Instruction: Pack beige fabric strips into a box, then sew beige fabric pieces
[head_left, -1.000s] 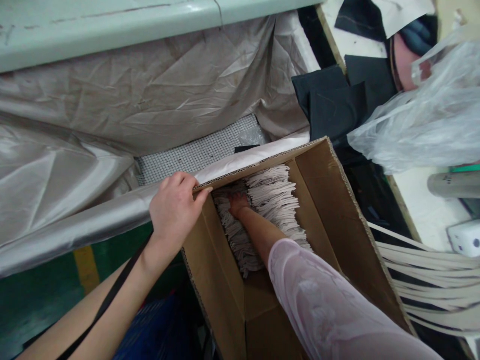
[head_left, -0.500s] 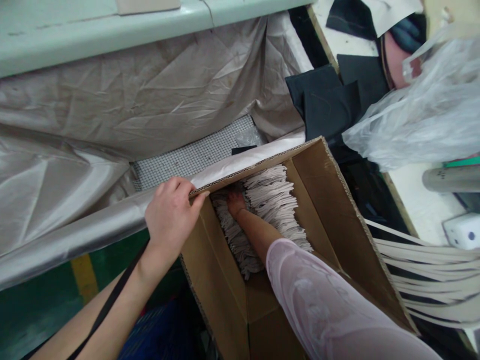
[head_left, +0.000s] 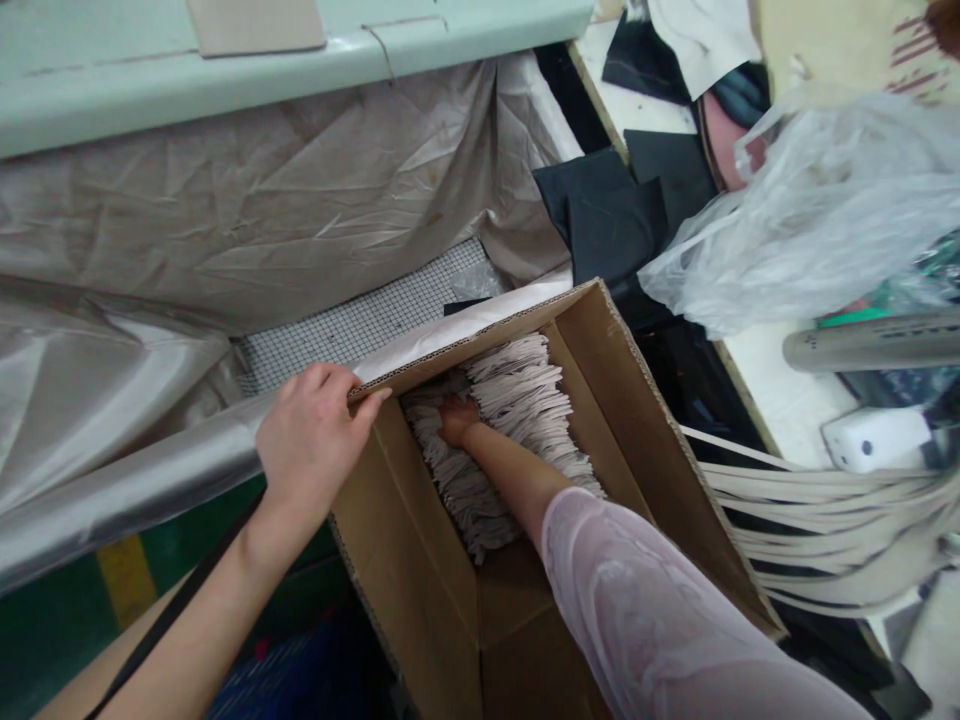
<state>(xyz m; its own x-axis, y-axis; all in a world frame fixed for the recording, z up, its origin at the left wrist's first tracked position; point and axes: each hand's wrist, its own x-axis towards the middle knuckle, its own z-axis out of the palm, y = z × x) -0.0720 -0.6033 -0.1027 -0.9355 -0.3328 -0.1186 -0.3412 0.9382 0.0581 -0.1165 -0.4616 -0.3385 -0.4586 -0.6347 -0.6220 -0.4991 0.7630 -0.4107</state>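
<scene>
My left hand (head_left: 311, 435) hooks its fingers over the top rim of a corrugated cardboard box (head_left: 622, 400), with the palm against the outer side. My right hand (head_left: 457, 420) reaches down into the box and presses into a dense stack of pale, thin strips (head_left: 517, 390). Its fingers are buried among the strips and hidden. A sheer pink sleeve (head_left: 630, 600) covers my right arm above the forearm. A thin black strap (head_left: 176, 590) lies along my left forearm.
A wrinkled grey plastic sheet (head_left: 240, 210) hangs below a pale green table edge (head_left: 225, 80). Wire mesh (head_left: 360, 325) lies behind the box. To the right are black fabric pieces (head_left: 607, 205), a clear plastic bag (head_left: 817, 210), and hanging cream strips (head_left: 817, 520).
The whole scene has drifted left and slightly down in view as my head moves. Both hands stay in the same places, on the rim and in the stack.
</scene>
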